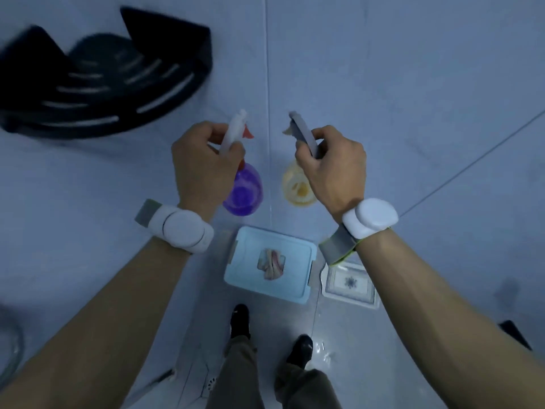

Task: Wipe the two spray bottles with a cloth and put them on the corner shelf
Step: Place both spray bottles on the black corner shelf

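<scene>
My left hand (200, 163) grips the white spray head of a purple spray bottle (243, 188), which hangs below it in the air. My right hand (333, 163) grips the grey spray head of a yellow spray bottle (296, 187), held level with the other one. Both bottles are up in front of the wall corner. The black corner shelf (97, 84) is mounted at the upper left, blurred, with slotted tiers. A folded pinkish cloth (272, 264) lies on a light blue lidded box (244, 278) on the floor below my hands.
A small white patterned tray (351, 283) sits on the floor right of the box. My two feet in black shoes (299, 349) stand just before the box. A floor drain (211, 383) and a hose (11, 349) lie at the lower left.
</scene>
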`<move>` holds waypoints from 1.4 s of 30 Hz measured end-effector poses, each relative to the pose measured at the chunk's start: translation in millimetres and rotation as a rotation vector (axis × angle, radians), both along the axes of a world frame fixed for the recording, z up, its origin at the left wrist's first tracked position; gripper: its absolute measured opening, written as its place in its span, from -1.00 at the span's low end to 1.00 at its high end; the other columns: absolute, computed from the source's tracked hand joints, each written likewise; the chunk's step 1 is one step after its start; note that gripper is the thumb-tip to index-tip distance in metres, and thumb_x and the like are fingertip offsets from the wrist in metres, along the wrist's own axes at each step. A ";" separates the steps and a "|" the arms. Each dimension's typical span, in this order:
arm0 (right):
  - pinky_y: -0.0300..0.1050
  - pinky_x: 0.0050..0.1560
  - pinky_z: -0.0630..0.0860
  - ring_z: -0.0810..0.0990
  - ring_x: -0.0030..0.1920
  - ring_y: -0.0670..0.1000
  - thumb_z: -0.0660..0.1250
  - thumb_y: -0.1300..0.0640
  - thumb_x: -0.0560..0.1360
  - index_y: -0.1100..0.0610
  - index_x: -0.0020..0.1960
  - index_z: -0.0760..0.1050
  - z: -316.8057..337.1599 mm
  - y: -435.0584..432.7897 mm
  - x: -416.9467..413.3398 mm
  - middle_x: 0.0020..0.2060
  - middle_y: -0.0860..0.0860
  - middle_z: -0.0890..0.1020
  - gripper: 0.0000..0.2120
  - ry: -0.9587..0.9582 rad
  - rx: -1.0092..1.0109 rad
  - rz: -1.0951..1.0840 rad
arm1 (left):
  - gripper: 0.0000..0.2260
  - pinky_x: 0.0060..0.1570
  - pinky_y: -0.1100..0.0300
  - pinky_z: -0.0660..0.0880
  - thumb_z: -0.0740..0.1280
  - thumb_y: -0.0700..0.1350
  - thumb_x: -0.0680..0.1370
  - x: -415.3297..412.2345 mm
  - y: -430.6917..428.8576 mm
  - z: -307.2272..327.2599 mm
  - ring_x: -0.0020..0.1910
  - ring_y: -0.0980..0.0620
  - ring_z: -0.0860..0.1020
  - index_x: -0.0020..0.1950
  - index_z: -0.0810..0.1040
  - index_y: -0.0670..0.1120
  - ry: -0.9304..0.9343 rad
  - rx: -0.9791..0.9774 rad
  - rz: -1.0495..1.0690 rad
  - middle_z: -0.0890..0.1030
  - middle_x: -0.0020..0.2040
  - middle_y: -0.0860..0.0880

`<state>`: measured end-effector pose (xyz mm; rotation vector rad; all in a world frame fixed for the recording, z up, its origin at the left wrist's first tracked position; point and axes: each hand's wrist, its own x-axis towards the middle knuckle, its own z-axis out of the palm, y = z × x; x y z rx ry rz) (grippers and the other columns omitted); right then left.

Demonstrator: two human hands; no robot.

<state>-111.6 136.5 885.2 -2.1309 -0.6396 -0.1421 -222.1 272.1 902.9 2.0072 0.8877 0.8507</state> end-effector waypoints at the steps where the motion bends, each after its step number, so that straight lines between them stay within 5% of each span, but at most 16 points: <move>1: 0.10 -0.23 0.56 0.61 -0.33 0.16 0.34 0.01 0.46 0.12 -0.06 0.61 19.5 5.1 1.9 -0.42 -0.06 0.58 -0.80 -0.032 0.029 0.009 | -0.92 -0.36 0.47 0.39 0.41 -0.12 0.42 2.6 3.3 20.5 -0.40 0.25 0.53 -0.10 0.61 -0.06 -0.018 0.025 0.011 0.62 -0.21 0.05; 7: 0.09 -0.27 0.57 0.60 -0.37 0.09 0.27 -0.04 0.44 0.09 -0.09 0.62 135.4 30.7 0.9 -0.41 0.03 0.66 -0.76 -0.207 0.173 0.043 | -0.85 -0.29 0.36 0.51 0.42 -0.08 0.39 -4.8 20.3 130.4 -0.33 0.19 0.59 -0.09 0.65 -0.10 -0.203 0.158 0.068 0.64 -0.26 0.06; 17: 0.08 -0.18 0.55 0.63 -0.24 0.15 0.29 -0.06 0.45 0.10 -0.06 0.63 270.8 108.5 -20.8 -0.30 0.06 0.68 -0.74 -0.380 0.286 0.164 | -0.83 -0.43 0.52 0.30 0.43 0.02 0.45 -43.4 73.2 262.9 -0.51 0.40 0.47 -0.25 0.60 -0.04 -0.363 0.363 0.218 0.47 -0.45 0.24; 21: 0.08 -0.15 0.59 0.65 -0.24 0.14 0.23 -0.14 0.42 0.10 -0.10 0.60 270.8 147.3 -27.9 -0.29 0.08 0.70 -0.66 -0.321 0.233 0.269 | -0.77 -0.29 0.32 0.53 0.41 0.09 0.45 -54.1 110.8 259.7 -0.49 0.34 0.53 -0.27 0.58 -0.05 -0.345 0.345 0.292 0.51 -0.47 0.21; 26: 0.09 -0.17 0.62 0.65 -0.26 0.16 0.15 -0.18 0.38 0.14 -0.11 0.54 240.4 192.2 -30.0 -0.30 0.10 0.70 -0.59 -0.255 0.159 0.348 | -0.76 -0.19 -0.01 0.61 0.39 0.05 0.39 -57.9 155.2 224.6 -0.28 -0.02 0.66 -0.20 0.58 -0.13 -0.262 0.268 0.328 0.65 -0.31 -0.04; 42: 0.09 -0.12 0.54 0.60 -0.11 0.25 0.30 -0.01 0.50 0.22 -0.03 0.54 186.8 258.8 -21.5 -0.17 0.18 0.66 -0.72 -0.205 0.039 0.340 | -0.82 -0.24 0.06 0.51 0.37 -0.13 0.40 -38.7 202.1 177.0 -0.17 -0.08 0.58 -0.07 0.55 -0.20 -0.112 0.279 0.384 0.60 -0.17 -0.08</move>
